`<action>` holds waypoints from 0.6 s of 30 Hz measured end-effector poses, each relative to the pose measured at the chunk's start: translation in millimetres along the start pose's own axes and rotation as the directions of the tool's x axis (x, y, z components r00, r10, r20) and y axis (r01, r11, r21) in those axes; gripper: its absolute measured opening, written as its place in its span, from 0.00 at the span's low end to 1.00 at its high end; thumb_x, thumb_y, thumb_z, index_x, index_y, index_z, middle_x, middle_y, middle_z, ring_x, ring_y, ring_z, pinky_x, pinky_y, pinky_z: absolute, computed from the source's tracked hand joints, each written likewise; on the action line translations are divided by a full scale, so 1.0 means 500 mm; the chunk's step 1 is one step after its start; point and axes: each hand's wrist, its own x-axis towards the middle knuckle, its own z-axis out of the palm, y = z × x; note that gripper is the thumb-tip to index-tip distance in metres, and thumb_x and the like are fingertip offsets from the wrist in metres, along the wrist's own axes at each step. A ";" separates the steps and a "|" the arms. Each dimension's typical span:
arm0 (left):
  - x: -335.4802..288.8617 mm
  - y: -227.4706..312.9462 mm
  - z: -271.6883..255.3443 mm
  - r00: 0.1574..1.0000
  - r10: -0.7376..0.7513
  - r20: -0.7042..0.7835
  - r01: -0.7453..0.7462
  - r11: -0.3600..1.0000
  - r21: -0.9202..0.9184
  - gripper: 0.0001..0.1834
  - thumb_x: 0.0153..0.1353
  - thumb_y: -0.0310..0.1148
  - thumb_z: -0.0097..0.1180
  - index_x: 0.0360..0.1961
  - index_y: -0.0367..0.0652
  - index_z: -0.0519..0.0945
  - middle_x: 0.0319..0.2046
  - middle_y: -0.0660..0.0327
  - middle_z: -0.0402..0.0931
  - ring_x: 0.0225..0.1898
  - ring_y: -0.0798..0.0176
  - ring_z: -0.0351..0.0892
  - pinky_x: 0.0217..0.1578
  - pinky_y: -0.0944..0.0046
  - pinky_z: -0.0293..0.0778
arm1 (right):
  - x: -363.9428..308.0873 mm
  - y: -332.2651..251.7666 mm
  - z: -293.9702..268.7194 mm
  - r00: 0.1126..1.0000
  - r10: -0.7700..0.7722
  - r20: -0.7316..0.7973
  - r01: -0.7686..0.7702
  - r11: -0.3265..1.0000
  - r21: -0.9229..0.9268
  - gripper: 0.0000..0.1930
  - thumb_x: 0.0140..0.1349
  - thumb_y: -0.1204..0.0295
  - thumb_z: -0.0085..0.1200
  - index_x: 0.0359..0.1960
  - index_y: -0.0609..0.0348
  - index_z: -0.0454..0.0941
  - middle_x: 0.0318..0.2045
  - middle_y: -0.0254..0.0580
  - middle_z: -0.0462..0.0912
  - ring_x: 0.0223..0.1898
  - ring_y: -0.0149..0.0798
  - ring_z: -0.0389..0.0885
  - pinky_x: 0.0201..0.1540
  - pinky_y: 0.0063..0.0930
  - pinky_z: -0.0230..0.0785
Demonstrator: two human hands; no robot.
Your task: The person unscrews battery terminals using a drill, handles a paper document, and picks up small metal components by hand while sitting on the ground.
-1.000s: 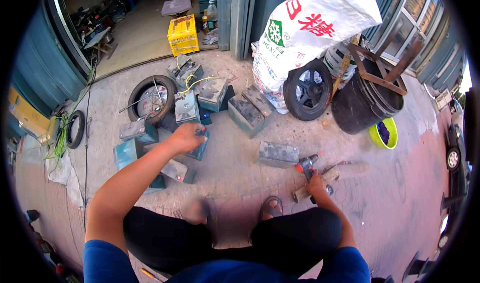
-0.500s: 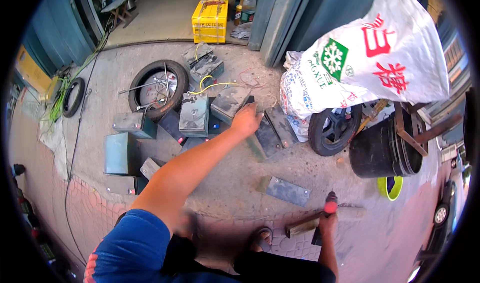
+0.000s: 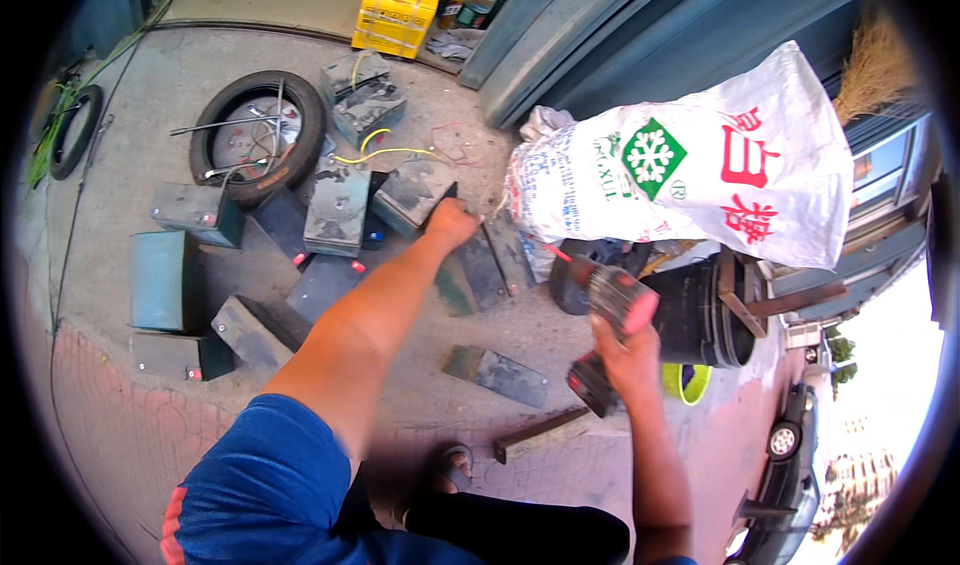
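My left hand [image 3: 453,224] is closed at the right edge of a dusty grey lead-acid battery [image 3: 412,191], beside a dark piece at its corner. Part of its fingers is hidden. Yellow and thin red wires [image 3: 398,152] lie just behind this battery. Raised in my right hand [image 3: 630,363] is a red and black cordless drill [image 3: 618,300], with a slim red-tipped bit pointing up and left toward the white sack. More batteries lie about my left arm, among them an upright dusty one [image 3: 337,210] and a lone one [image 3: 497,375] nearer my feet.
A tyre [image 3: 205,155] with metal rods lies at the far left. On the right are a large white woven sack [image 3: 690,160], a black bucket [image 3: 685,310] and a lime-green container [image 3: 688,397]. A wooden block [image 3: 540,433] rests near my foot; a yellow box [image 3: 397,10] stands behind.
My right hand has lifted the drill from low by the wooden block up to beside the black bucket. My left hand stays at the same battery. The whole view has shifted and tilted.
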 end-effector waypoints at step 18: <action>-0.087 -0.025 -0.035 0.914 0.402 -0.050 -0.404 0.914 -0.032 0.18 0.61 0.33 0.66 0.51 0.37 0.80 0.51 0.45 0.81 0.55 0.40 0.82 0.56 0.49 0.76 | 0.119 -0.100 0.212 0.994 -0.088 0.064 0.092 0.994 -0.062 0.24 0.63 0.63 0.68 0.55 0.65 0.80 0.45 0.59 0.89 0.53 0.58 0.88 0.56 0.43 0.76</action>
